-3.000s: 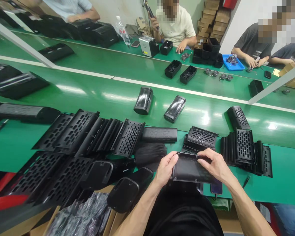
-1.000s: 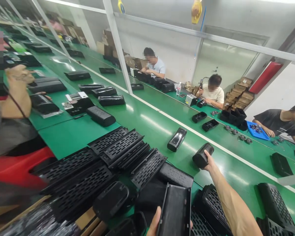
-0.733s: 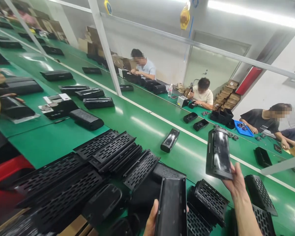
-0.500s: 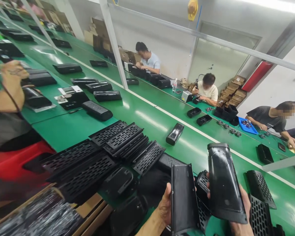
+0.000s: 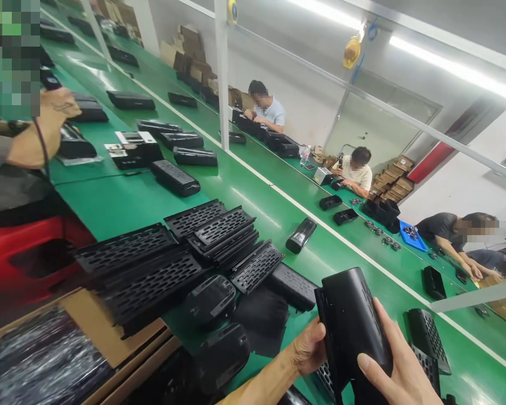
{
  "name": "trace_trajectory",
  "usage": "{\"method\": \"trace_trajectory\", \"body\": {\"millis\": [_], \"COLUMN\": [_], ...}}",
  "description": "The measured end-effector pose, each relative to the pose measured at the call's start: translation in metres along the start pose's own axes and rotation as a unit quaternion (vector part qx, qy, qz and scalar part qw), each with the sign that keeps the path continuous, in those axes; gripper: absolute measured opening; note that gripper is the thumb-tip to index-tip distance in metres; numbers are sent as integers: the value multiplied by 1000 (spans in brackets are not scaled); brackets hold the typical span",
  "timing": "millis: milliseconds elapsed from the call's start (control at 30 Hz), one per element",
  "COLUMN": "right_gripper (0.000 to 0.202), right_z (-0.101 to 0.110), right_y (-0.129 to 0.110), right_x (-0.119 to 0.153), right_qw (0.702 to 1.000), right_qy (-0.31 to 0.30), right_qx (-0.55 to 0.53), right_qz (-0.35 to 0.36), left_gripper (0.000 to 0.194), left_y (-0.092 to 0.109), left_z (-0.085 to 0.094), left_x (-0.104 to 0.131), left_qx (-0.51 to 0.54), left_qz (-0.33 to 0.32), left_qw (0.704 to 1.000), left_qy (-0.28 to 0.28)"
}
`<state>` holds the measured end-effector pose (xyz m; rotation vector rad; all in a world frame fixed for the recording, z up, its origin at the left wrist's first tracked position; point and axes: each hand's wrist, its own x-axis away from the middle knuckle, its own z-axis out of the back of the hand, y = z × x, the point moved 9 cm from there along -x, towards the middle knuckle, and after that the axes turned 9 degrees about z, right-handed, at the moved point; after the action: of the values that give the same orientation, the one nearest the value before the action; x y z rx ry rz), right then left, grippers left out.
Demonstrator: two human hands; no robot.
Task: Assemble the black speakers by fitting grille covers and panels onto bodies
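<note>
Low on the right, my right hand (image 5: 398, 360) is wrapped around a black plastic speaker housing (image 5: 356, 320) with a curved, smooth side. My left hand (image 5: 310, 349) grips the left side of the pair, on a perforated black grille panel (image 5: 324, 315) pressed against the housing's long edge. The panel's face is mostly hidden from me. Below my left wrist, part of another slotted piece shows. A pile of slotted black grille panels (image 5: 152, 281) lies to the left of my hands, beside smooth black end-shaped shells (image 5: 211, 298).
An open cardboard box (image 5: 88, 315) with plastic-wrapped items stands front left, near a red stool (image 5: 29, 253) and a co-worker's arm (image 5: 37, 129). Across the green bench (image 5: 253, 214), more housings lie in rows. Several people work beyond, near a blue tray (image 5: 412, 235). A white post (image 5: 222, 79) rises from the bench.
The panel in my left hand and the housing in my right, apart before, are now together. The housing has turned, its glossy film-covered face no longer showing. My view has shifted slightly.
</note>
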<state>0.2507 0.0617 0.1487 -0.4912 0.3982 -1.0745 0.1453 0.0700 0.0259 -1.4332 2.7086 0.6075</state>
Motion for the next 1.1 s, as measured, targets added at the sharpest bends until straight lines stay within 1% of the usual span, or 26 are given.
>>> {"method": "trace_trajectory", "body": {"millis": [67, 133, 267, 367, 600, 667, 767, 833, 867, 900, 933, 1000, 1033, 1100], "right_gripper": [87, 88, 89, 90, 89, 89, 90, 93, 93, 94, 95, 100, 105, 112], "right_z": [-4, -7, -14, -19, -28, -26, -18, -12, -8, -4, 0, 3, -1, -16], "right_y": [1, 4, 7, 9, 9, 8, 9, 9, 8, 8, 7, 10, 13, 22], "right_x": [-2, -4, -8, -9, -7, -10, -18, -19, -16, -10, -2, 21, 33, 47], "right_qw": [999, 998, 996, 995, 995, 996, 997, 997, 998, 999, 999, 989, 979, 963], "right_qy": [-14, -21, -28, -36, -14, -12, -28, -43, -36, -10, 34, 150, 204, 269], "right_qx": [31, 54, 77, 89, 93, 85, 59, 34, 21, 10, 0, -17, -24, -21], "right_qz": [14, 24, 38, 34, 19, 0, -41, -49, -44, -33, -20, -3, -3, -15], "left_gripper": [89, 89, 83, 75, 69, 68, 70, 71, 73, 75, 78, 82, 84, 86], "left_y": [3, 6, 9, 9, 6, 3, -2, -1, 1, 5, 11, 24, 30, 38], "left_z": [-7, -9, -4, -2, 3, 8, 18, 24, 25, 24, 22, 15, 12, 7], "left_x": [-2, -4, -7, -9, -13, -15, -20, -23, -24, -25, -26, -25, -25, -25], "left_qx": [-10, -14, -3, 4, -9, -10, -1, 2, -1, -6, -14, -35, -44, -55], "left_qz": [-7, -14, -42, -52, -38, -34, -25, -24, -25, -30, -39, -66, -78, -93], "left_qw": [1000, 1000, 999, 999, 999, 999, 997, 994, 993, 993, 993, 992, 991, 988], "left_qy": [-12, -14, 7, 11, 22, 38, 76, 104, 112, 114, 112, 105, 103, 109]}}
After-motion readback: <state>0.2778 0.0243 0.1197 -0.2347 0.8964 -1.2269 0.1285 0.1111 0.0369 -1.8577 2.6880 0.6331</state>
